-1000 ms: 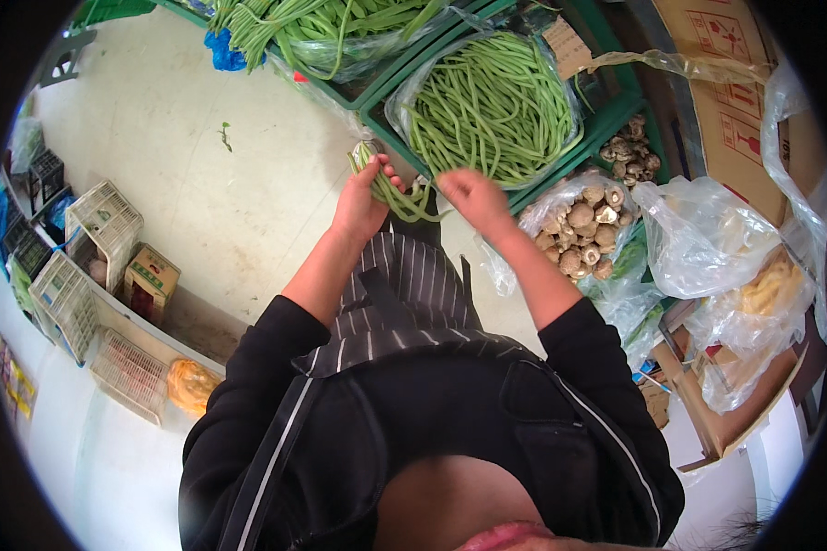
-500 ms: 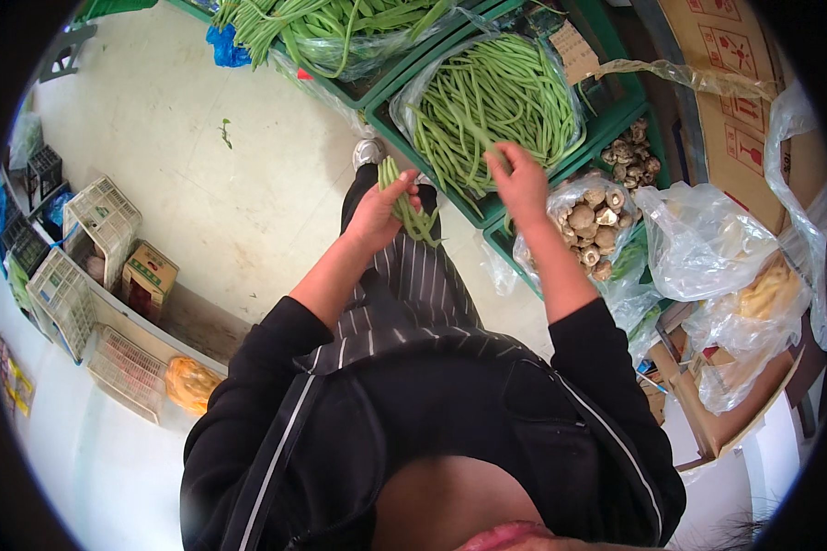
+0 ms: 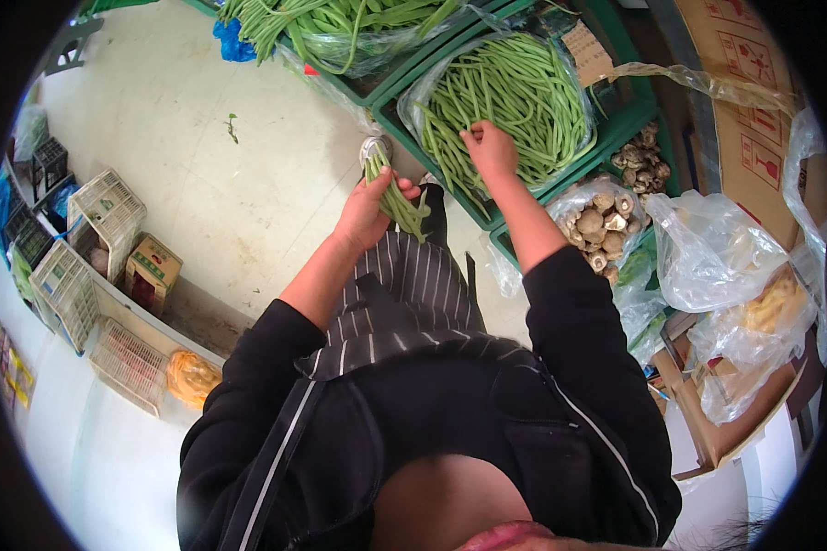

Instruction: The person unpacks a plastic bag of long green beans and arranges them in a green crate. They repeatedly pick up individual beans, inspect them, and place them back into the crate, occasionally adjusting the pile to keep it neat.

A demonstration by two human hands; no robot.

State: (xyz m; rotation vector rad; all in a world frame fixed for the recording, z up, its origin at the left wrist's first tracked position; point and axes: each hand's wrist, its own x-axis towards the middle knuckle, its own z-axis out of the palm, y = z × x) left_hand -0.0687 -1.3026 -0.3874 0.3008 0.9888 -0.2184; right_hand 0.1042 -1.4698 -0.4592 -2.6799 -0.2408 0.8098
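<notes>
Crate (image 3: 492, 220), green, plastic-lined, heaped with green beans (image 3: 538, 101). Clear mushroom bag (image 3: 599, 223) just beside it. Right hand (image 3: 491, 149) over the heap, fingers curled; can't tell whether they pinch a bean. Left hand (image 3: 371, 208) apart from crate, fingers wrapped around small bean bunch (image 3: 402, 214).

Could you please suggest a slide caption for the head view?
Left hand holds green beans; right hand is over a larger heap.
</notes>
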